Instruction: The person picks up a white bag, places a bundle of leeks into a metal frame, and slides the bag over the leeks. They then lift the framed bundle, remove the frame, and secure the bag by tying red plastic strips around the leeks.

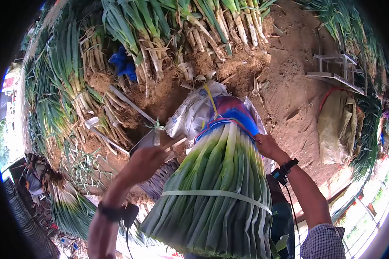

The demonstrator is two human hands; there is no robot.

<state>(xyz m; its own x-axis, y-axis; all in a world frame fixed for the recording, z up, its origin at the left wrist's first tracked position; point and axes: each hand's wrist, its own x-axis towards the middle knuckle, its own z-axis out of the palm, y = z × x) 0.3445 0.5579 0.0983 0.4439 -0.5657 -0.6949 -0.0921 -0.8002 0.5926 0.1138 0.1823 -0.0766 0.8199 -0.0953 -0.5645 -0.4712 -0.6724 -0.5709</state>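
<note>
Loose leeks (129, 47) lie heaped on the bare soil (289, 86) ahead and to your left, roots toward the middle; a blue cloth (124, 62) sits among them. A metal frame (335, 71) and a yellowish sack (338, 127) lie to your right, well apart from the work. The tied leek bundle (216, 190) fills the centre, long axis running away from you: green tops toward you, root end pointing out, capped in a blue-and-red bag (231, 113), with a pale strap (216, 195) across the middle. Your right hand (268, 146) grips the bag's edge at the bundle's side, fingers curled shut on it. Your left hand (145, 162) is just left of the bundle, blurred; cannot tell its grip.
</note>
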